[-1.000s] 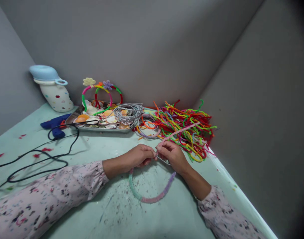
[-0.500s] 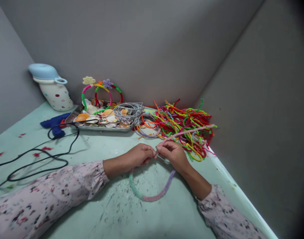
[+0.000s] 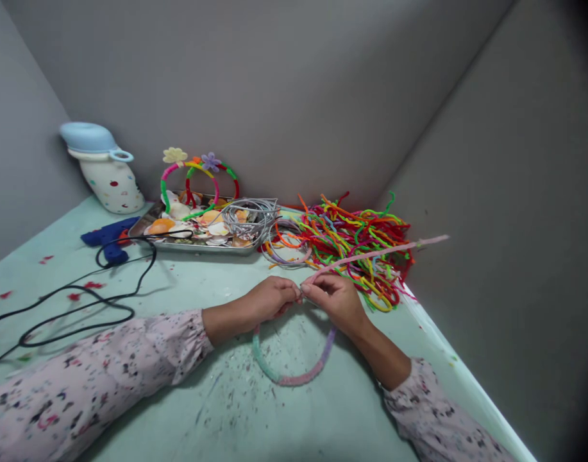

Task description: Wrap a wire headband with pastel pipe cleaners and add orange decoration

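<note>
A curved headband (image 3: 295, 380), wrapped in fuzzy mint, pink and purple sections, hangs in a U below my hands over the table. My left hand (image 3: 273, 299) is closed in a pinch at its upper part; the exact grip is hidden by the fingers. Close beside it, nearly touching, my right hand (image 3: 336, 300) pinches a pale pink pipe cleaner (image 3: 375, 254) between thumb and forefinger. The strand's long free end points right and slightly upward, passing in front of a heap of coloured pipe cleaners (image 3: 356, 224).
Behind my hands stands a metal tray (image 3: 211, 249) with shells, a coil of grey wire (image 3: 249, 217) and flowered hoops (image 3: 165, 186). To the left are a blue glue gun (image 3: 111, 242), its black cord (image 3: 77, 287) and a white bottle (image 3: 111, 183) with a blue lid.
The pink pipe cleaner's free end now reaches farther right and a little higher. The headband's purple end has shifted slightly left, under my right hand. Both hands stay pinched nearly in place.
</note>
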Motion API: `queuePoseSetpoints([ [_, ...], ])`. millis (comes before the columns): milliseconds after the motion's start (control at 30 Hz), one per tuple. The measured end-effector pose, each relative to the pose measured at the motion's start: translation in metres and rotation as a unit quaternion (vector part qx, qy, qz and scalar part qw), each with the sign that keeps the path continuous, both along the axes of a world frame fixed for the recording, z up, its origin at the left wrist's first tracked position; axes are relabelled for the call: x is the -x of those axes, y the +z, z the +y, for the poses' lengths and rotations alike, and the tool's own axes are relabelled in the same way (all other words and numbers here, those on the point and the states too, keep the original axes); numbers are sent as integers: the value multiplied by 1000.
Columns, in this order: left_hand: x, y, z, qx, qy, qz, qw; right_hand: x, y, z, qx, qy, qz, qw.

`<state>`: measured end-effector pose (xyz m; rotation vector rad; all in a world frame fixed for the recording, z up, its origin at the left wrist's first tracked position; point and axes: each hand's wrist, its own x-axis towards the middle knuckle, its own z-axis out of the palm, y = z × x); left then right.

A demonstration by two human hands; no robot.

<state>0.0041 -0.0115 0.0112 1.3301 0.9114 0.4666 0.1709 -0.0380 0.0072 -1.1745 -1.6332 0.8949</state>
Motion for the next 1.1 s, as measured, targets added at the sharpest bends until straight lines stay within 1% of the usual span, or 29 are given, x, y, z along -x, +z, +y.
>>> queuePoseSetpoints([
  [200,0,0,-1,7,11,-5,1000,0,-1,0,-8,-12,-4,1000],
  [567,1,-2,0,0,8,-12,1000,1,3,-1,-13,-5,-1,1000],
  [767,4,3,-1,4,-13,-19,1000,0,-2,1,18,19,57,998],
  [867,5,3,0,3,-13,-22,1000,-3,-6,1,36,27,74,996],
  [1100,5,-5,1,-35,0,-37,999,-5,-5,2,39,24,24,999],
])
